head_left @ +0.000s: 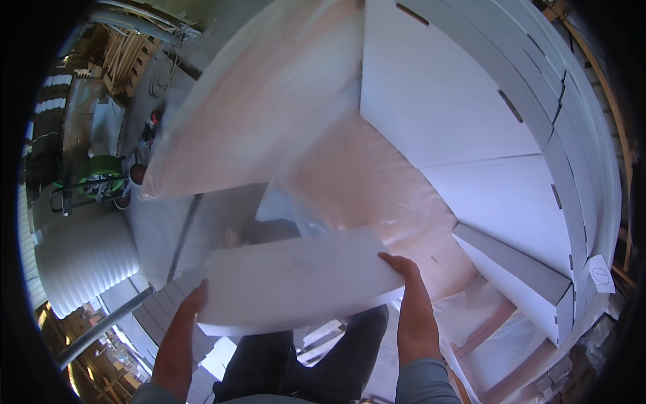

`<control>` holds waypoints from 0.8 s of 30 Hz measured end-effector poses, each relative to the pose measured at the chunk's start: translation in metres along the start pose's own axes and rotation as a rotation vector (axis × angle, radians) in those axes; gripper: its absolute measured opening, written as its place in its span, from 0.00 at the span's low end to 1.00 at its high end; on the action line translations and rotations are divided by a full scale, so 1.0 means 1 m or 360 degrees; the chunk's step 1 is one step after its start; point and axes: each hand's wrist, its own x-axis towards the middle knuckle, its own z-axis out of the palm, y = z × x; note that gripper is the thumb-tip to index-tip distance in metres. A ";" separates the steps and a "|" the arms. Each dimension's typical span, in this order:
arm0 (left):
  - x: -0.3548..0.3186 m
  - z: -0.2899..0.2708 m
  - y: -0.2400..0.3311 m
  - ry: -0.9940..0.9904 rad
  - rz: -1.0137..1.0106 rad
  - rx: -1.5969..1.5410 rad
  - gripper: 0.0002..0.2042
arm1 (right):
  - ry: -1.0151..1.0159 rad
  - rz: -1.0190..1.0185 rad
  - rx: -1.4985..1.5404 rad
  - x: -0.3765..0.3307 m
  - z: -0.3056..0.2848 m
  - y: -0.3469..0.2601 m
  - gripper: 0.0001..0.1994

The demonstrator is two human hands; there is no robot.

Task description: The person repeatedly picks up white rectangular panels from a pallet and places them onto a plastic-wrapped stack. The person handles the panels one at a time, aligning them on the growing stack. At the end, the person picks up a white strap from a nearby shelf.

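Carton — long, flat, of white cardboard (299, 286) — toward six o'clock, above legs in dark trousers (259, 363), grasped at both ends: left hand (197, 297) at its nine-o'clock end, right hand (398, 262) at its three-o'clock end. Sound handling probably calls for even inward pressure, ends kept level, edges clear of the wide, translucent plastic sheeting (256, 121) toward eleven o'clock.

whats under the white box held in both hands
Past the near edge of the white box, dark trousers and pale strips show; whatever lies directly beneath is covered.
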 end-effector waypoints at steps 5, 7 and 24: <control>-0.023 -0.002 0.013 -0.0190 0.0005 -0.0037 0.33 | 0.0396 -0.0158 -0.0631 -0.031 -0.014 -0.012 0.27; -0.042 0.007 0.024 -0.0242 0.0011 -0.0114 0.33 | 0.1225 -0.0691 -0.0681 -0.055 -0.002 -0.005 0.26; -0.323 0.191 0.087 -0.0251 0.0018 -0.0698 0.30 | 0.0458 -0.0212 0.1856 -0.274 0.227 0.100 0.28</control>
